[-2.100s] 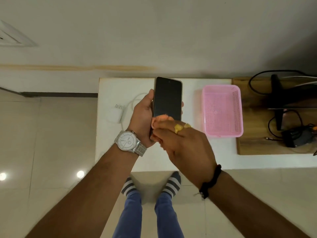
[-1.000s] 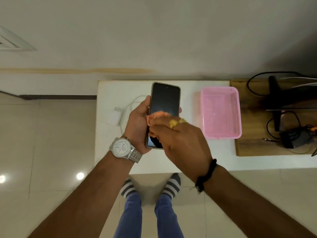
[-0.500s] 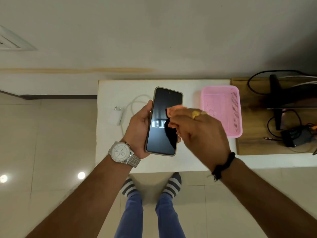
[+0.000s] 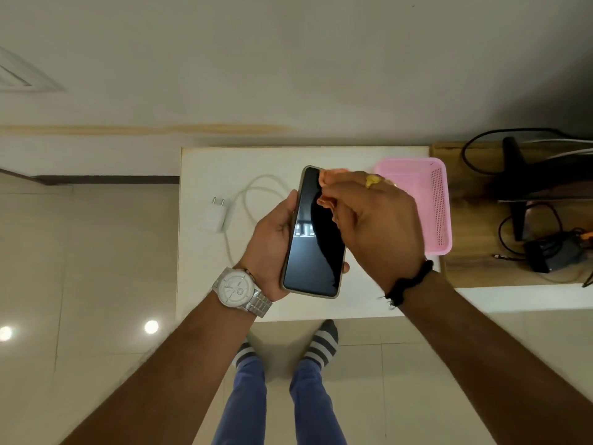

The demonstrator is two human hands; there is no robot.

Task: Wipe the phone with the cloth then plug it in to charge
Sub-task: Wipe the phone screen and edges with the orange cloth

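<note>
My left hand (image 4: 271, 244) holds a dark phone (image 4: 313, 252) screen up, above the white table (image 4: 205, 284). My right hand (image 4: 372, 226) presses a small orange cloth (image 4: 333, 175) against the top right part of the screen; only a bit of the cloth shows past the fingers. A white charger plug (image 4: 216, 215) lies on the table to the left, and its white cable (image 4: 248, 195) loops toward the phone before passing behind my left hand.
A pink plastic basket (image 4: 439, 203) sits on the table right of my hands. Further right, a wooden board (image 4: 475, 277) carries black cables and a dark stand (image 4: 516, 187). A wall runs behind the table, and tiled floor lies below.
My right hand slid the cloth from the bottom of the screen up to its top right corner. The phone tilted a little in my left hand.
</note>
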